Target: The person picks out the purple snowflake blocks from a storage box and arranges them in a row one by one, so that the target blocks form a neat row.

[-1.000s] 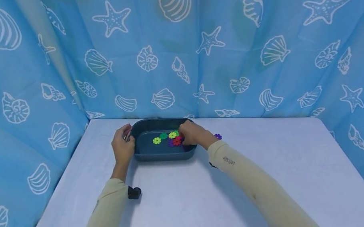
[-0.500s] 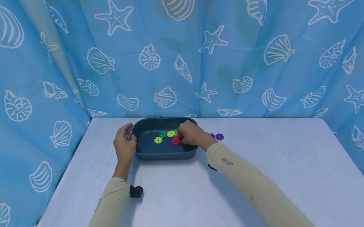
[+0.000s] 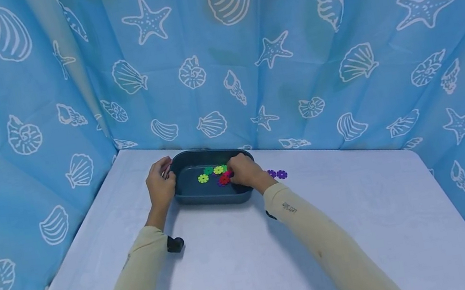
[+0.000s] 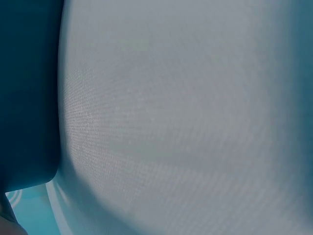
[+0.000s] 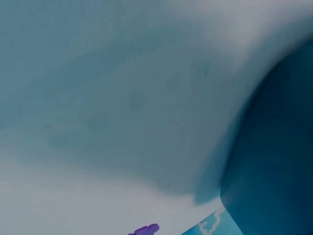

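Observation:
A dark blue-grey plastic tray [image 3: 214,199] stands near the back edge of the table. My left hand [image 3: 160,186] grips its left end, thumb near the rim; the left wrist view shows the tray's side [image 4: 29,98] and a bit of the hand at lower left. Reaching over the right end, my right hand [image 3: 245,169] has curled fingers low inside the tray, apparently pinching a pink flower-shaped plastic disc [image 3: 229,173]. Its fingertips are mostly hidden. Beside them lie a red disc [image 3: 224,179], a yellow disc [image 3: 218,170], a green disc [image 3: 208,170] and a lone yellow-green disc [image 3: 203,178].
Two purple discs [image 3: 282,174] lie on the white-covered table [image 3: 226,270], just right of the tray; part of a purple disc [image 5: 145,229] shows in the right wrist view. A blue curtain [image 3: 216,54] with shell prints hangs behind and at both sides.
My right hand shifts slightly left inside the tray, and the red and yellow discs by it slide a little left. Both purple discs outside now show fully. The left hand stays on the tray.

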Demonstrator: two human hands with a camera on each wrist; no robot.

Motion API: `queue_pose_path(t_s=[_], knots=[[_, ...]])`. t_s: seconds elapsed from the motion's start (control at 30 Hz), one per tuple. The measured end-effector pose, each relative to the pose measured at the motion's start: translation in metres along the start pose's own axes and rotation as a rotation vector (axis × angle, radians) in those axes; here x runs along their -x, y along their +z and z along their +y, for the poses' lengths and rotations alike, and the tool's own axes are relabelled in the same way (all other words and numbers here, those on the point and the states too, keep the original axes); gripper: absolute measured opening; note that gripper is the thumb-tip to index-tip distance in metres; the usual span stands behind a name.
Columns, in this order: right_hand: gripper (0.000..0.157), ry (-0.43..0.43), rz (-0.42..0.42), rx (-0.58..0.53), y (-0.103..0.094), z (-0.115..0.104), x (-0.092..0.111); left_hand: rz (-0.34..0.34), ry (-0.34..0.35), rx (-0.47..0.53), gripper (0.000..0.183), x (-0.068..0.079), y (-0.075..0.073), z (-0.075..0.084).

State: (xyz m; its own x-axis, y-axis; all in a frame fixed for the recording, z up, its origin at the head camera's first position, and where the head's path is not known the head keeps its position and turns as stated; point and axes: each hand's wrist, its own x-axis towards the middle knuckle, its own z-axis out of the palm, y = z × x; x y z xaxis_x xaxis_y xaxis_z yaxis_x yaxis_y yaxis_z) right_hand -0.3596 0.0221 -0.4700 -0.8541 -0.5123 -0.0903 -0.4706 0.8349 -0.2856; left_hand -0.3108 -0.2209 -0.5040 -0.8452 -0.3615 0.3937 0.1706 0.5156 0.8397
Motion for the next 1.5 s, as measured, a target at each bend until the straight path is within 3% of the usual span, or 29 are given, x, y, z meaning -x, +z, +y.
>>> queue_pose_path(t_s=[0.37,0.7,0.97,1.23,1.5], knots=[[0.039,-0.033,0.067,-0.099,-0.001,0.004,0.003,-0.001,-0.002,-0.013,0.04,0.001,0.0,0.002],[0.04,-0.061,0.201,-0.392,-0.006,0.016,0.017,-0.007,-0.007,-0.009,0.039,0.003,-0.002,0.006],[0.039,-0.118,0.305,-0.531,-0.017,0.043,0.035,-0.005,-0.016,-0.021,0.041,0.002,-0.002,0.007],[0.039,-0.02,0.352,-0.501,-0.034,0.081,0.06,-0.001,-0.007,-0.017,0.041,0.003,-0.002,0.008],[0.042,0.155,0.313,-0.436,-0.036,0.124,0.089,-0.001,-0.003,-0.015,0.041,0.004,-0.002,0.009]])
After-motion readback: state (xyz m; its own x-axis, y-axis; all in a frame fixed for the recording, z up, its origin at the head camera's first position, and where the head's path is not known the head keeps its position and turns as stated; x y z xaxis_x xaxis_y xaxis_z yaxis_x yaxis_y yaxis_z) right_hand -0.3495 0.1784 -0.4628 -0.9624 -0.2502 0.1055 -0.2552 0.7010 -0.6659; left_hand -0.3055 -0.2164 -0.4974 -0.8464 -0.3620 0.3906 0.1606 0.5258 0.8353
